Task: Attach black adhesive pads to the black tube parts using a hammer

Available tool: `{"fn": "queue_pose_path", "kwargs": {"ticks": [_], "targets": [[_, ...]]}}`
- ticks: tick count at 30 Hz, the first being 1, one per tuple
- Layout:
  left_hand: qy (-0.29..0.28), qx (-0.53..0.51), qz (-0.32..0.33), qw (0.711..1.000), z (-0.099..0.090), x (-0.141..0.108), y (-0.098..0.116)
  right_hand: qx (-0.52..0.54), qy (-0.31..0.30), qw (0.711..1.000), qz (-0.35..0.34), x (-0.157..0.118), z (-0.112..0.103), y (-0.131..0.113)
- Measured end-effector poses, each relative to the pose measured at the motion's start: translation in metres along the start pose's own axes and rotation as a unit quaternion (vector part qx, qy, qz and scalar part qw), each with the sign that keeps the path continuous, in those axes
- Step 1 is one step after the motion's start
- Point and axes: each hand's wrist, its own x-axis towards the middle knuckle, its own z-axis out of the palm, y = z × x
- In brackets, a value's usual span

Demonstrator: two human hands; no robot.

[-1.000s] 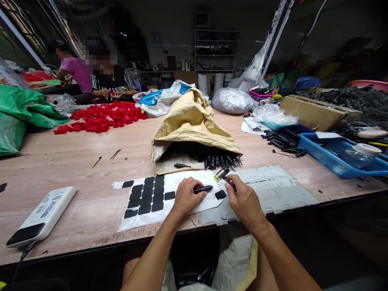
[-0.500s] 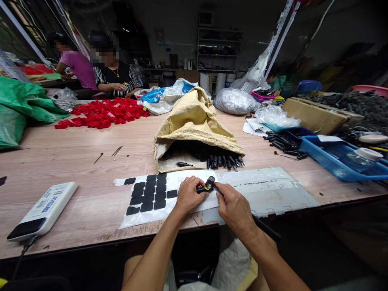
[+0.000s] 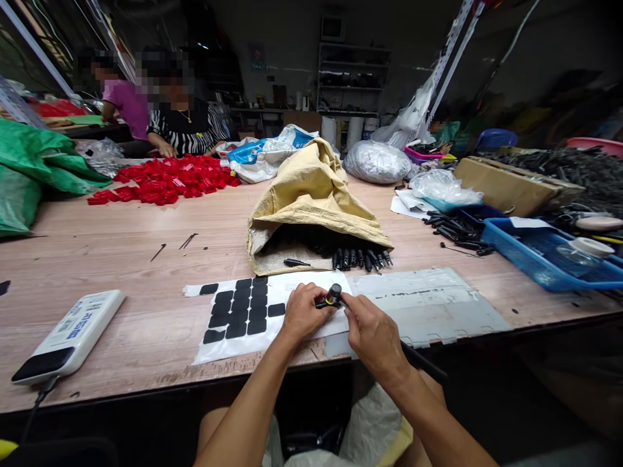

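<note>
My left hand (image 3: 304,312) is closed in a pinch on a small black cylindrical part (image 3: 333,294) with a yellow-green ring; its kind is not clear. Facing it, my right hand (image 3: 372,331) grips a long black rod (image 3: 423,360). The rod's rear end sticks out below the wrist, and its tip meets or nearly meets the cylindrical part. Both hands are over a white sheet (image 3: 287,285) bearing several black rounded-square stickers (image 3: 237,314). Beyond them lies an open tan woven sack (image 3: 311,188), with black pen-like parts (image 3: 360,259) at its mouth.
A grey plastic sheet (image 3: 438,311) lies to the right. Further right are a blue tray (image 3: 540,256) and loose black parts (image 3: 452,230). At left are a white power bank (image 3: 92,318) and a red pile (image 3: 170,178). Two people (image 3: 182,123) sit at the far left.
The cylindrical part has tipped and shifted slightly left. My right hand has moved a little left with the rod. A person across the table has lowered a hand toward the red pile.
</note>
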Motion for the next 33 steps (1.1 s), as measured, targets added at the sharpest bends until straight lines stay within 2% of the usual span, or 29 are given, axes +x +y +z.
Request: {"fn": "queue_pose_path", "kwargs": {"ticks": [2,7,12,19,23,26,30,33], "targets": [[0.002,-0.006,-0.002,1.0,0.0,0.0,0.0,-0.003,0.002,1.0,0.012,0.001,-0.002,0.003],[0.006,-0.01,0.001,1.0,0.002,0.0,-0.001,0.019,0.073,0.997,0.022,0.004,-0.009,0.008],[0.008,-0.007,0.003,1.0,0.002,0.0,-0.002,-0.004,0.018,1.0,0.025,-0.001,-0.004,0.011],[-0.009,0.002,0.009,1.0,-0.001,0.001,-0.003,-0.053,0.047,0.995,0.067,0.016,-0.008,0.04],[-0.017,-0.013,0.016,1.0,-0.002,0.001,-0.006,-0.097,0.027,0.994,0.047,0.022,0.002,0.058],[-0.017,-0.009,0.019,1.0,-0.001,0.001,-0.008,-0.106,0.046,0.992,0.042,0.019,0.011,0.064],[-0.024,0.014,0.015,0.999,0.0,0.002,-0.008,-0.079,0.077,0.993,0.034,0.017,0.011,0.059],[-0.031,0.027,0.019,0.999,0.0,0.002,-0.009,-0.031,0.057,0.998,-0.018,0.019,0.004,0.047]]}}
